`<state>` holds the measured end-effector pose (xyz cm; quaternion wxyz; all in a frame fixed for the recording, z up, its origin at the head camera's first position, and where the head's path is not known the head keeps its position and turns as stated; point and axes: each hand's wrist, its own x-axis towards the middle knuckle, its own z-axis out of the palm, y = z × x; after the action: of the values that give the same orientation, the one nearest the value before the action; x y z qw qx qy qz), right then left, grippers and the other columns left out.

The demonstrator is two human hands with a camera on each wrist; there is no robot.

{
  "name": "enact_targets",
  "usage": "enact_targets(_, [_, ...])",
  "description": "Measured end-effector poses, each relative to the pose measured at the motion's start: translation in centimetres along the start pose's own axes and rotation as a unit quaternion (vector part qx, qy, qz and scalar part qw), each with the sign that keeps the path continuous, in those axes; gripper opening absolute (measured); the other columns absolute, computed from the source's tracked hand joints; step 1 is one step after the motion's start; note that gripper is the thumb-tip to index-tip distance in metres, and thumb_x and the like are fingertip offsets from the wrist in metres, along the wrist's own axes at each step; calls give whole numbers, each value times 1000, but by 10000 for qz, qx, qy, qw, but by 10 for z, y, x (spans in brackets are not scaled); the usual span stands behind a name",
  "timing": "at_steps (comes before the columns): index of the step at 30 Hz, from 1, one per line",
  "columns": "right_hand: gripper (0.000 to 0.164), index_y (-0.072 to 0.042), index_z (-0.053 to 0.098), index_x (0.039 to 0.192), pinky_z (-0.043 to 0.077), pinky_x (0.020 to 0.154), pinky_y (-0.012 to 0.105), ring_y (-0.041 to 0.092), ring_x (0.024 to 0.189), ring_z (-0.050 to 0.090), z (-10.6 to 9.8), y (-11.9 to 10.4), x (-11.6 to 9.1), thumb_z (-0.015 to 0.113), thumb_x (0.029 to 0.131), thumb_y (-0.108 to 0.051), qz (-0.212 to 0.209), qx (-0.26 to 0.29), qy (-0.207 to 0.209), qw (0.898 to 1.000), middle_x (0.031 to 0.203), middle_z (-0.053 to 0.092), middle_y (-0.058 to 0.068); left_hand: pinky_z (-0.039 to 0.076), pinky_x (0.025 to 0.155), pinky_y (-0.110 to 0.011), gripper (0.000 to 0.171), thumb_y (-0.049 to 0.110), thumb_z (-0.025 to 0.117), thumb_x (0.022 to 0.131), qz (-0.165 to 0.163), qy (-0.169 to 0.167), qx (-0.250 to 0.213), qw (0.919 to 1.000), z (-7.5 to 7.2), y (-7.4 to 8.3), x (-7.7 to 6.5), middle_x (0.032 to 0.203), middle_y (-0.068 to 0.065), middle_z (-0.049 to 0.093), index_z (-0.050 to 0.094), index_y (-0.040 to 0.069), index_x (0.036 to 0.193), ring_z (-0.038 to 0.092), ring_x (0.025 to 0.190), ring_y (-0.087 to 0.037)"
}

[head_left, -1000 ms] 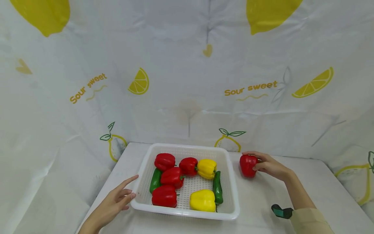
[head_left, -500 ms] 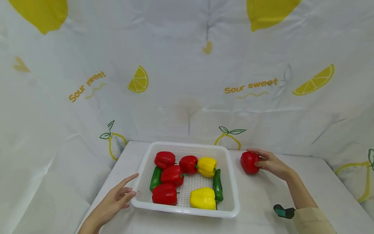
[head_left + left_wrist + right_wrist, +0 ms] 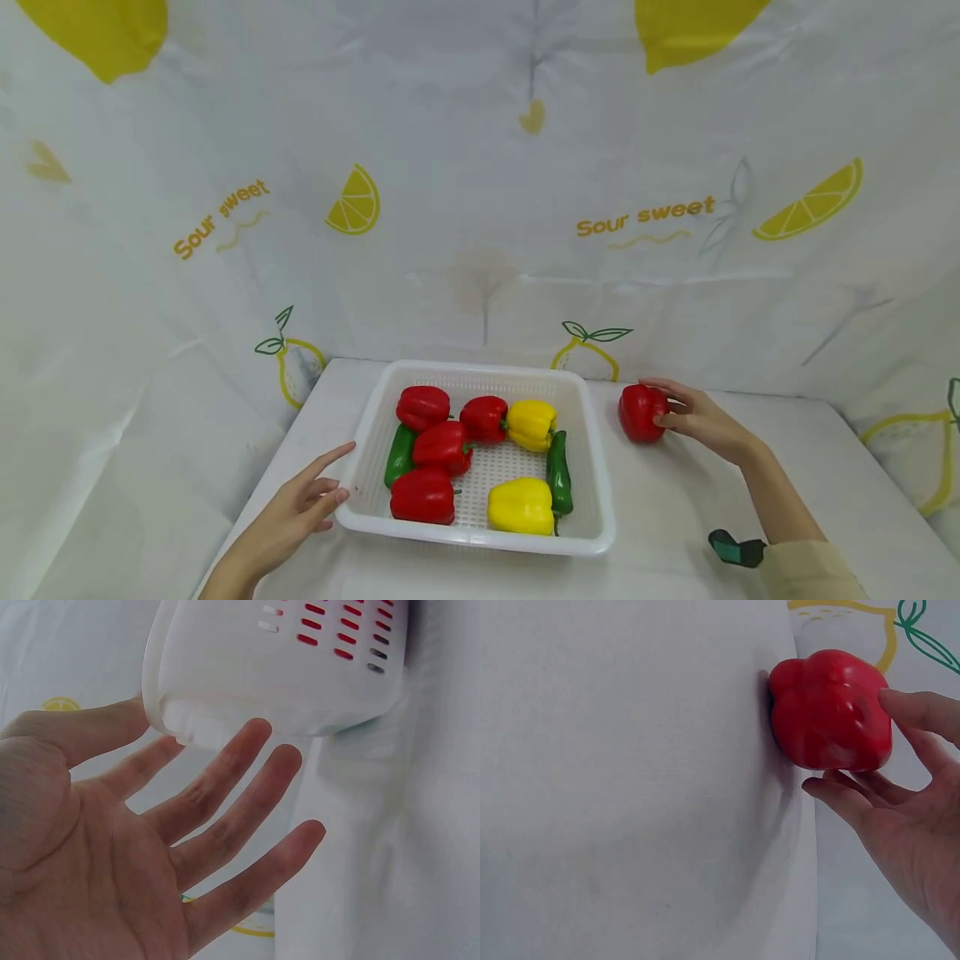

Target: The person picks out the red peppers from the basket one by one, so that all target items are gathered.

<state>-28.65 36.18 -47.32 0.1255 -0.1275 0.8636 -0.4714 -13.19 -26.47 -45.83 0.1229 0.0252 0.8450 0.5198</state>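
Note:
My right hand (image 3: 703, 423) holds a glossy red bell pepper (image 3: 640, 413) on the table to the right of the basket. In the right wrist view the thumb lies against one side of this red bell pepper (image 3: 831, 712), with the other fingers by its opposite side. A white plastic basket (image 3: 474, 542) stands in the middle. My left hand (image 3: 288, 518) is at its left corner, fingers spread. From the left wrist, the loosely extended fingers (image 3: 259, 799) show around the corner of the basket (image 3: 225, 682), thumb at the rim.
Inside the basket lie several red bell peppers (image 3: 423, 497), two yellow bell peppers (image 3: 521, 507) and two long green peppers (image 3: 558, 473). A white cloth with lemon prints (image 3: 480, 208) hangs behind the white table (image 3: 675, 517). A dark strap piece (image 3: 735, 550) sits by the right sleeve.
The red bell pepper at my right hand has tilted and shifted slightly to the right, and the hand has moved with it. My left hand stays at the basket corner.

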Motion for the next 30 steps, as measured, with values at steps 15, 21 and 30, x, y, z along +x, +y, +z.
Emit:
enact_targets(15, [69, -7, 38, 166, 57, 110, 64, 59, 153, 39, -13, -45, -13, 67, 105, -23, -625, -661, 193, 9957, 169, 41, 28, 67, 89, -54, 68, 32, 66, 108, -199, 83, 62, 9997, 1, 1, -3, 137, -24, 69, 37, 23, 169, 71, 121, -33])
enact_targets(21, [66, -6, 44, 162, 52, 104, 13, 55, 150, 45, -5, -81, -4, 71, 103, -17, -1205, -818, 196, 9891, 165, 47, 26, 67, 89, -55, 67, 32, 67, 108, -209, 126, -18, 9997, 1, 1, -2, 137, -22, 70, 39, 24, 168, 71, 121, -32])
enact_targets(30, [61, -8, 54, 155, 66, 99, 42, 51, 144, 57, 16, -144, 17, 76, 99, -18, -1846, -890, -288, 9783, 160, 56, 23, 67, 90, -53, 66, 31, 66, 109, -58, 113, -3, 9999, 1, 2, 1, 138, -24, 69, 39, 24, 168, 69, 124, -34])
